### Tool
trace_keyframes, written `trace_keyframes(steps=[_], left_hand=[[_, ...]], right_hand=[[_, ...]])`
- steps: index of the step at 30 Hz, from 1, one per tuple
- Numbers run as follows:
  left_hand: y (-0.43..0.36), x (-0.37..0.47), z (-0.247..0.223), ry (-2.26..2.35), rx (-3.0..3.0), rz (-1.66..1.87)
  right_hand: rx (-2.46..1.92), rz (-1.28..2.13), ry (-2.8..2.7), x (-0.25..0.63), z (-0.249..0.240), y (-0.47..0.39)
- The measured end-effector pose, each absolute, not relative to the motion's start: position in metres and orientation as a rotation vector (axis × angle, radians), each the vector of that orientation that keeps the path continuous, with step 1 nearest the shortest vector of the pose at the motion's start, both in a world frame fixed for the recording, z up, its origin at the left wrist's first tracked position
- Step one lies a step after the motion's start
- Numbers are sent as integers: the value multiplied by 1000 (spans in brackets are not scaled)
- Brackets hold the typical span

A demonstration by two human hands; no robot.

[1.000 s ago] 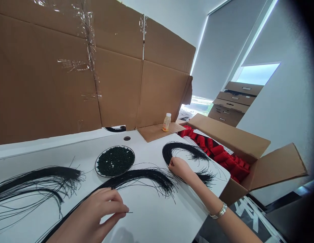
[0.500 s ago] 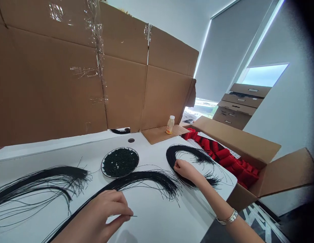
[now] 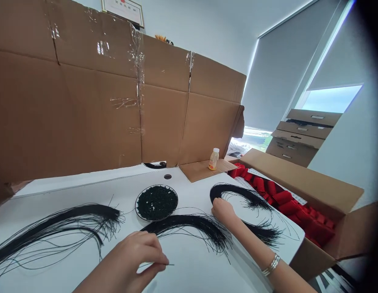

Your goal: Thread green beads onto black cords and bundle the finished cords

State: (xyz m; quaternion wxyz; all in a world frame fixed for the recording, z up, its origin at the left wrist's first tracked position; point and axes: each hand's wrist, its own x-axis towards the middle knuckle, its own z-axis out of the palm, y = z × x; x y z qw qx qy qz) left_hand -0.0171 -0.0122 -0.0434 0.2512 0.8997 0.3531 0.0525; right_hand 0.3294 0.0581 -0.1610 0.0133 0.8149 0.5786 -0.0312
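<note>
One head-worn camera looks forward and down across the nearby table (image 3: 189, 252).

Both the left hand (image 3: 146, 258) and the right hand (image 3: 223, 210) are bare, with slim fingers and smooth, rounded knuckles. The right forearm (image 3: 253, 240) is bare as well, narrow near the wrist and fuller towards the lower edge of the view. Around it, a little way up from the hand, sits a silver-coloured bracelet (image 3: 271, 265). It is shiny and fairly wide, its surface broken into several narrow bands that catch the light in bright spots; the finer pattern is too small to tell. The left forearm (image 3: 99, 276) shows only in part, bare and smooth in outline, widening from the wrist to where the frame cuts it off.
</note>
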Motion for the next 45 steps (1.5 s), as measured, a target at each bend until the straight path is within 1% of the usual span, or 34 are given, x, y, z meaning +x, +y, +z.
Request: trace_keyframes(steps=[7, 15, 22, 27, 31, 35, 40, 45], left_hand=[[-8, -25, -46, 913, 2384, 235], [-3, -31, -55, 836, 2402, 325], [-2, -37, -36, 736, 2393, 422], [-2, -40, -32, 721, 2347, 431], [-4, -44, -25, 754, 2321, 477], [-6, -46, -15, 757, 2300, 469], [-6, -49, -13, 786, 2279, 501], [-3, -55, -19, 770, 2249, 570]], right_hand=[[2649, -434, 1752, 345, -152, 59], [2784, -864, 1834, 370, -139, 57], [2613, -1368, 2076, 391, -120, 34], [2559, -1504, 2290, 395, -101, 19], [2609, -1438, 2466, 401, -72, 21], [2766, -1231, 2595, 413, -25, 37], [3092, -784, 2683, 430, 33, 59], [3418, -296, 2642, 444, 68, 66]])
